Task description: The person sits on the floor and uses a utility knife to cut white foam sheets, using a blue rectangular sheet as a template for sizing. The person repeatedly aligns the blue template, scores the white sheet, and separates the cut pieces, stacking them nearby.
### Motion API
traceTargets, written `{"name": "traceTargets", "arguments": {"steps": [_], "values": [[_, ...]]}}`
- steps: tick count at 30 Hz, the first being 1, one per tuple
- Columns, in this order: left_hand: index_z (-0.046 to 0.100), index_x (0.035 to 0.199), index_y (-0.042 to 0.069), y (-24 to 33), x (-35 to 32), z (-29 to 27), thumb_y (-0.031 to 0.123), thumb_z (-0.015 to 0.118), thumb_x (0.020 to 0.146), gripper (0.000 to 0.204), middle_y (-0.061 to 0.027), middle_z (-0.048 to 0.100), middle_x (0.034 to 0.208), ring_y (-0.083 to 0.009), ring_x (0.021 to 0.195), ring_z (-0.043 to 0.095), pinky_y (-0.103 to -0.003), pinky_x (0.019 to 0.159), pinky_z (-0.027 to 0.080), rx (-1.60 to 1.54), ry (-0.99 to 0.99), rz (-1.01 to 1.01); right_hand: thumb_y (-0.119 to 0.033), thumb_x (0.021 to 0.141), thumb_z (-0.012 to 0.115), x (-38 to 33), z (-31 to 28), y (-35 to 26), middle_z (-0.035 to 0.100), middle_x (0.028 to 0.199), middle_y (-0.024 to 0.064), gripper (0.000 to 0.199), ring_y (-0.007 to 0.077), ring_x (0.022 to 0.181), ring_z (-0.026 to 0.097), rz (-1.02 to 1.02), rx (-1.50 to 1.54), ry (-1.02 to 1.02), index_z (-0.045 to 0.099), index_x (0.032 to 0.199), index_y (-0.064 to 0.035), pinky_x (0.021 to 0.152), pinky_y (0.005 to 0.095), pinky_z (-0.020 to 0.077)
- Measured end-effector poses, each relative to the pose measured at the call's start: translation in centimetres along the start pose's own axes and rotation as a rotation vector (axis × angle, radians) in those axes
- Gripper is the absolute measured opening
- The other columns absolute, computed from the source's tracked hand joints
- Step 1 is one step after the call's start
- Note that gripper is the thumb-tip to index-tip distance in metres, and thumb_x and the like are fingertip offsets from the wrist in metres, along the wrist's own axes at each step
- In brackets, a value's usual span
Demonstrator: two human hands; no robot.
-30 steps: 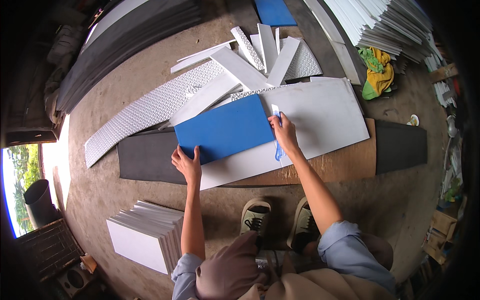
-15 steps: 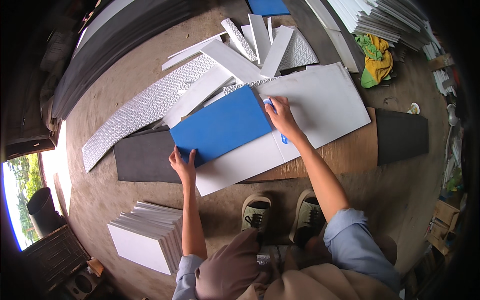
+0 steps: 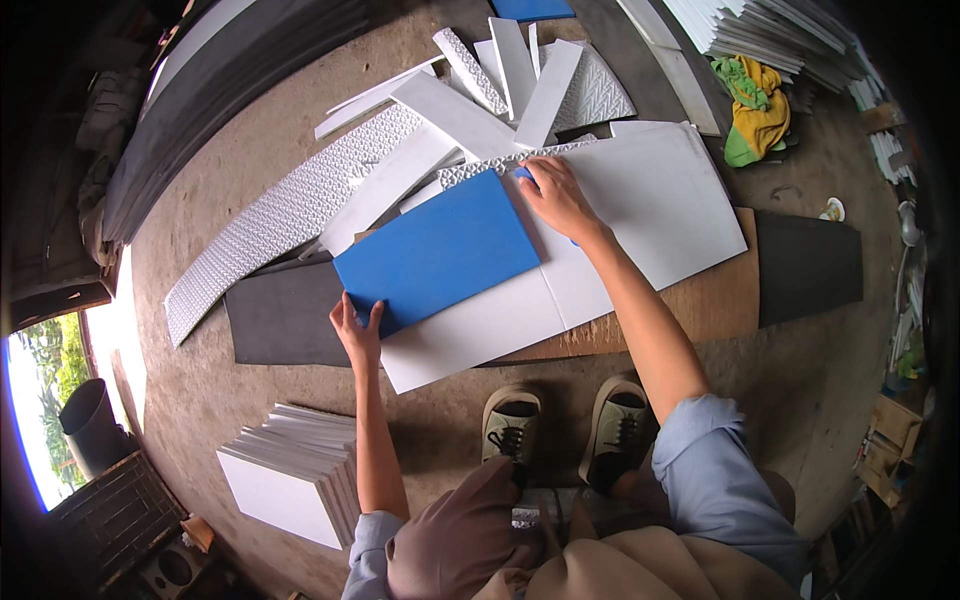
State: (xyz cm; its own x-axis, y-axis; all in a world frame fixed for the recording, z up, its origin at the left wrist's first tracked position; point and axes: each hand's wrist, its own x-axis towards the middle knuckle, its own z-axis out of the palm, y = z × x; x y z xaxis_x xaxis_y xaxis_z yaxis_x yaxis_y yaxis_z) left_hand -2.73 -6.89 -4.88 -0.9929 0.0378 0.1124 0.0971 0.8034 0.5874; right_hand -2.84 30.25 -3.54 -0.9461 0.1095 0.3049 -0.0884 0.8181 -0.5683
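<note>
A blue rectangular board [image 3: 437, 252] lies tilted across a large white foam sheet [image 3: 655, 200]. My left hand [image 3: 357, 328] grips the board's near-left corner, thumb on top and fingers along the edge. My right hand [image 3: 562, 200] is closed around a blue-handled cutter [image 3: 525, 174] at the board's far-right corner; the blade is hidden. A thin line crosses the white sheet from the board's right edge to the sheet's near edge. Beneath the sheet are a worn brown wooden board [image 3: 690, 290] and dark mats [image 3: 808, 270].
White and textured foam offcuts [image 3: 460, 115] are heaped beyond the board. A stack of white rectangular pieces [image 3: 285, 475] stands on the floor near my left arm. A green and yellow cloth [image 3: 752, 110] lies at far right, beside piled white sheets [image 3: 765, 35]. My shoes [image 3: 513, 420] are close to the sheet.
My right hand has slid away from me along the blue board's right edge with the cutter, to its far corner. My left hand stays at the near-left corner.
</note>
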Motion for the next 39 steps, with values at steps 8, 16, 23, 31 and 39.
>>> {"name": "traceTargets", "arguments": {"steps": [8, 16, 23, 31, 39], "values": [[0.049, 0.117, 0.002, 0.4, -3.6, -1.5, 0.022, 0.072, 0.068, 0.057, -0.0081, 0.046, 0.101, -0.0156, 0.082, 0.048, -0.027, 0.062, 0.045, 0.049, -0.066, 0.006, -0.011, 0.083, 0.048, -7.3, -4.1, -4.7, 0.055, 0.095, 0.0158, 0.02, 0.0279, 0.092, 0.051, 0.363, 0.205, 0.165, 0.05, 0.098, 0.0026, 0.077, 0.0363, 0.0415], [0.056, 0.109, 0.005, 2.3, -3.3, -2.6, 0.017, 0.073, 0.066, 0.047, -0.0063, 0.053, 0.092, -0.0124, 0.076, 0.053, -0.024, 0.06, 0.05, -0.033, -0.091, -0.165, -0.018, 0.088, 0.042, -13.7, -3.2, -8.4, 0.057, 0.063, 0.01, 0.023, 0.018, 0.051, 0.053, 0.745, 0.583, 0.161, 0.056, 0.094, -0.0007, 0.049, 0.0324, 0.0395], [0.058, 0.106, 0.004, 1.6, -2.9, -2.7, 0.013, 0.073, 0.066, 0.044, -0.0066, 0.056, 0.09, -0.0114, 0.074, 0.054, -0.025, 0.062, 0.052, -0.044, -0.108, -0.19, -0.016, 0.089, 0.039, -14.8, -4.3, -7.4, 0.061, 0.091, 0.0153, 0.026, 0.0225, 0.085, 0.061, 0.814, 0.908, 0.298, 0.052, 0.093, 0.0059, 0.078, 0.0318, 0.0485], [0.059, 0.106, 0.004, 1.4, -2.6, -2.6, 0.011, 0.073, 0.067, 0.042, -0.0055, 0.056, 0.089, -0.009, 0.072, 0.052, -0.023, 0.064, 0.05, -0.061, -0.128, -0.166, -0.021, 0.091, 0.035, -16.1, -3.9, -6.9, 0.062, 0.096, 0.0134, 0.03, 0.0225, 0.09, 0.059, 0.746, 0.899, 0.097, 0.052, 0.096, 0.0033, 0.079, 0.03, 0.0449], [0.059, 0.107, 0.006, 0.6, -2.5, -2.8, 0.011, 0.071, 0.068, 0.041, -0.0043, 0.056, 0.088, -0.0084, 0.071, 0.052, -0.023, 0.066, 0.049, -0.112, -0.146, -0.165, -0.021, 0.091, 0.036, -16.5, -4.3, -6.4, 0.063, 0.093, 0.0107, 0.03, 0.021, 0.086, 0.06, 0.773, 1.044, 0.174, 0.053, 0.095, 0.0031, 0.076, 0.0288, 0.045]]}}
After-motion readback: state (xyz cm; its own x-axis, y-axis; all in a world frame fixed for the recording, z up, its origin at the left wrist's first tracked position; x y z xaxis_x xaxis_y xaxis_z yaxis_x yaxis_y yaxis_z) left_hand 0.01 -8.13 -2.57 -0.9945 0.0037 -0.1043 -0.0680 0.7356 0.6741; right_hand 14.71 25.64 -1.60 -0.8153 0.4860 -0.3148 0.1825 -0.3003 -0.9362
